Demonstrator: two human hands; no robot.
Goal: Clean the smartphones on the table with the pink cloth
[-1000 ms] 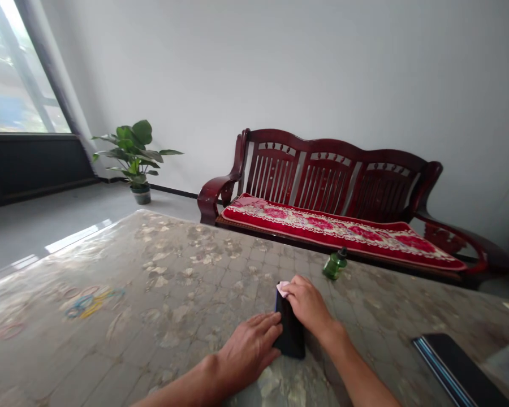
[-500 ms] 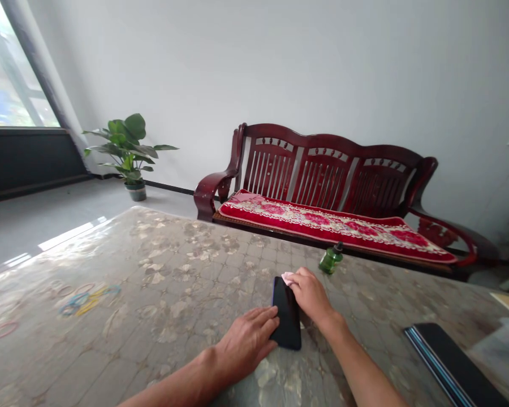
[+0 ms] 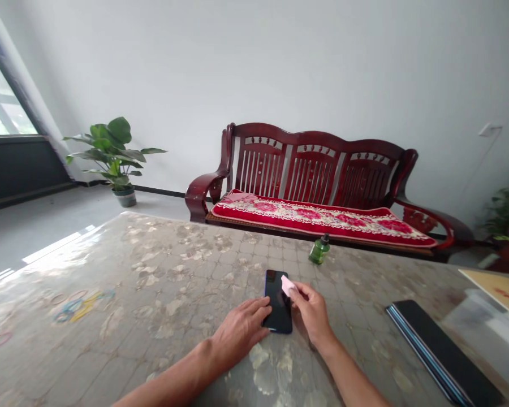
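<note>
A black smartphone (image 3: 281, 318) lies flat on the patterned table, its camera block showing at the upper left corner. My left hand (image 3: 241, 325) rests beside it, fingers stretched out, the fingertips touching the phone's left edge. In a pinch, my right hand (image 3: 311, 311) holds a small pale pink cloth (image 3: 286, 285) over the phone's upper right part; whether the cloth touches the surface I cannot tell. Beyond that hand stands a small green bottle (image 3: 319, 250) with a black cap.
Coloured rubber bands (image 3: 82, 305) lie at the left of the table (image 3: 161, 316). On the right are a stack of dark phone-like slabs (image 3: 443, 350), a clear plastic box (image 3: 483, 333) and a tan card (image 3: 498, 288). A wooden bench (image 3: 309, 169) stands behind the table.
My right hand has drawn back from the phone's top right corner, and the pink cloth now sticks up from the fingers. The left hand stays at the phone's edge. My view has shifted right.
</note>
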